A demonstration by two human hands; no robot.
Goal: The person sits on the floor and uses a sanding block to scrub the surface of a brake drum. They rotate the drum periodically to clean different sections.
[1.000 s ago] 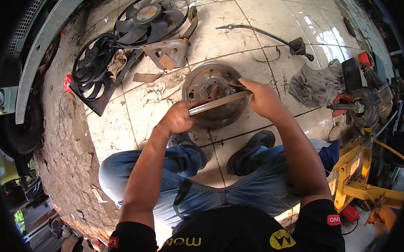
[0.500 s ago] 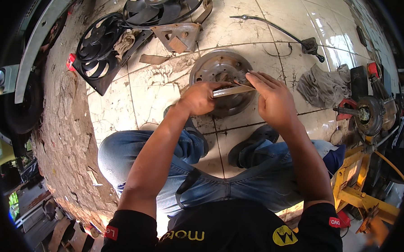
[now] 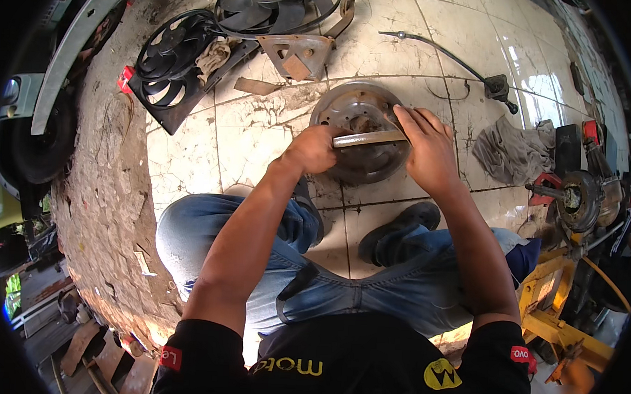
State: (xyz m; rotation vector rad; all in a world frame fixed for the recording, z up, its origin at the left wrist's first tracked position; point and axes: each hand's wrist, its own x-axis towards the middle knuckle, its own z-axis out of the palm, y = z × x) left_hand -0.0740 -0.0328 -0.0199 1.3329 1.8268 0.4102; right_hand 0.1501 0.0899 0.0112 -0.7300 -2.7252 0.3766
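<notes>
A curved brake shoe (image 3: 369, 139) lies roughly level between my two hands, its rim toward me. My left hand (image 3: 313, 149) is closed around the shoe's left end. At the other end my right hand (image 3: 428, 147) grips it, with the fingers stretched forward and close together over the tip; its thumb is mostly hidden. Below the shoe, a round, brown-stained metal brake plate (image 3: 355, 104) with holes rests on the tiled floor, partly covered by the shoe and my hands.
Black radiator fans (image 3: 170, 53) and a rusty bracket (image 3: 297, 55) lie far left. A black cable with a boot (image 3: 496, 85) is far right. Nearer right are a grey rag (image 3: 515, 149), a hub assembly (image 3: 576, 198) and a yellow metal stand (image 3: 557, 317). My shoes flank the near floor.
The brake shoe has turned slightly, so more of its curved rim shows. My right hand has shifted its fingers at the shoe's end. The whole view has moved a little.
</notes>
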